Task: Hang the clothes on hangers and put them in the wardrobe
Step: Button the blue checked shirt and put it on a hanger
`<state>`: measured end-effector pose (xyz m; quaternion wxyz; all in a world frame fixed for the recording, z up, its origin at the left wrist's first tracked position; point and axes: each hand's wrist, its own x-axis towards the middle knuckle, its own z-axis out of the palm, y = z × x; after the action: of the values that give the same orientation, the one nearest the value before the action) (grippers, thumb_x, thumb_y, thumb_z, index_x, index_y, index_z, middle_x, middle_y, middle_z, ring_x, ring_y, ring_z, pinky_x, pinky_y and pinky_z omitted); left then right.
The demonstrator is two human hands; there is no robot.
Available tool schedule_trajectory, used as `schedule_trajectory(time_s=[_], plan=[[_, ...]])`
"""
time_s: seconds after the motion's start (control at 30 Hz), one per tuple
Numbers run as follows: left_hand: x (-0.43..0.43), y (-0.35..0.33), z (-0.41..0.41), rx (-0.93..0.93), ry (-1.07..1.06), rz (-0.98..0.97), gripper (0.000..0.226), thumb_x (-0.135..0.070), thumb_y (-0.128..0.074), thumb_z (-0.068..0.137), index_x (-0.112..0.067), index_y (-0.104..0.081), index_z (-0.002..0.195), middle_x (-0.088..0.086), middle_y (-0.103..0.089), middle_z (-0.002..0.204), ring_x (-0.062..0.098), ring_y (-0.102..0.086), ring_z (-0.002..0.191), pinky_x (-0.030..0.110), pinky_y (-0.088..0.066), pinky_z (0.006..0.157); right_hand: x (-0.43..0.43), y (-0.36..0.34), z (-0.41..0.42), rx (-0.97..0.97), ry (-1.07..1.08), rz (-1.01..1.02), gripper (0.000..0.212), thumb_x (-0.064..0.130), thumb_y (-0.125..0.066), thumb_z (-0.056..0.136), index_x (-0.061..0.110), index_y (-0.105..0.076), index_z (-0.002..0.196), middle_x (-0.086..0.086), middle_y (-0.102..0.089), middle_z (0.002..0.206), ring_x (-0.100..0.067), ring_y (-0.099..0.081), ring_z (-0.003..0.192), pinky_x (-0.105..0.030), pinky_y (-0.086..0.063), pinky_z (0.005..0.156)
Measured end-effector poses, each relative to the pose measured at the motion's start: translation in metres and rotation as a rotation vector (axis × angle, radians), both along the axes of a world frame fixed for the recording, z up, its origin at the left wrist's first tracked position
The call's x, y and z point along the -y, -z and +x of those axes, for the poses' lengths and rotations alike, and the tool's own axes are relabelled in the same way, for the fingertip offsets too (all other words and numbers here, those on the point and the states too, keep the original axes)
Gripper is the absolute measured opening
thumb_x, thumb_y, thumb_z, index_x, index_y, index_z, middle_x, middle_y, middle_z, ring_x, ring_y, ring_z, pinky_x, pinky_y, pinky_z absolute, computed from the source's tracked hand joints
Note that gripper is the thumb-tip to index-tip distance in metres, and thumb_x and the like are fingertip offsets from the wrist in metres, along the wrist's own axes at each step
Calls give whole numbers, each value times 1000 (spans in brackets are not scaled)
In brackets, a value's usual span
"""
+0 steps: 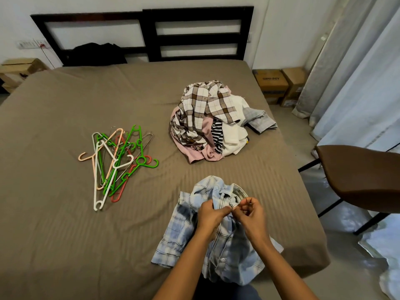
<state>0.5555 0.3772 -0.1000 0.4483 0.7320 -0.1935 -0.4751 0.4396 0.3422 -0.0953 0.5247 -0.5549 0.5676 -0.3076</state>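
At the near edge of the bed lies a crumpled light-blue checked shirt. The left hand and right hand both pinch its front just below the collar, their fingertips meeting. Plastic hangers lie to the left, and a heap of clothes lies farther back. Two shut cardboard boxes stand on the floor. One bears a word like SPINNY.

A bedroom in a home. A wide bed with a brown sheet stands against a dark slatted headboard. Loose clothes and plastic hangers lie on it. Pale curtains, cardboard boxes and a brown chair stand alongside.
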Motion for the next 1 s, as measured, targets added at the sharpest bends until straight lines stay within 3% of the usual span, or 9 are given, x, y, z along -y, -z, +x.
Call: schedule_trajectory(time_s=[0.13, 0.2, 0.3, 0.5, 0.6, 0.73, 0.9, 1.0], plan=[[-2, -12, -8, 173, -176, 8, 46, -17, -82, 67, -11, -45, 94, -6, -56, 81, 6, -55, 70, 14, -41, 57, -7, -3, 2, -14, -22, -125, 19, 1, -68, 81, 14, -54, 84, -6, -61, 75, -13, -57, 67, -24, -51, 64], [-4, -15, -15, 286, -185, -49, 46, -16, -77, 73, -14, -38, 98, -6, -50, 80, 2, -48, 68, 13, -36, 54, -9, -4, 4, -30, -14, -169, 19, 1, -67, 82, 15, -54, 83, -3, -60, 73, -7, -55, 65, -16, -47, 59], [-5, -15, -23, 341, -100, -75, 12, -22, -67, 85, -17, -56, 85, -9, -58, 74, -1, -52, 65, 16, -36, 60, -10, -3, 7, -27, 14, -207, 23, 0, -66, 82, 18, -52, 80, -1, -58, 73, -7, -55, 67, -13, -44, 57], [-6, -11, -25, 271, -13, -29, 28, -36, -61, 89, -16, -68, 71, -5, -65, 62, 3, -59, 59, 10, -42, 54, -14, -3, 7, -17, 27, -237, 30, -3, -65, 82, 21, -48, 75, 1, -57, 72, -1, -56, 66, -10, -42, 57], [-8, -7, -20, 241, -7, -47, 29, -37, -65, 85, -12, -73, 72, 2, -71, 68, 9, -65, 66, 18, -47, 60, -7, 0, 1, 19, 2, -148, 27, 2, -72, 79, 18, -51, 73, -3, -60, 69, -5, -63, 68, -15, -49, 62], [-10, -7, -16, 249, 18, -67, 23, -30, -67, 84, -15, -73, 67, 2, -70, 64, 9, -65, 64, 17, -45, 58, 2, 2, -9, 139, -55, 92, 32, 7, -80, 71, 12, -49, 72, -16, -67, 72, -34, -69, 79, -45, -56, 73], [-8, -7, -15, 333, 72, -67, 29, -22, -65, 85, -12, -66, 57, 0, -60, 51, 3, -52, 48, 12, -37, 49, 8, -3, -11, 224, -62, 233, 36, -18, -71, 68, 7, -46, 75, -18, -67, 71, -31, -67, 72, -31, -56, 62], [-7, -4, -16, 339, 100, -79, 24, -19, -63, 87, -12, -68, 64, 0, -65, 62, 5, -58, 58, 20, -44, 58, 13, -4, -11, 323, -52, 400, 37, -24, -65, 69, 6, -45, 77, -13, -66, 65, -22, -66, 63, -29, -57, 59]])
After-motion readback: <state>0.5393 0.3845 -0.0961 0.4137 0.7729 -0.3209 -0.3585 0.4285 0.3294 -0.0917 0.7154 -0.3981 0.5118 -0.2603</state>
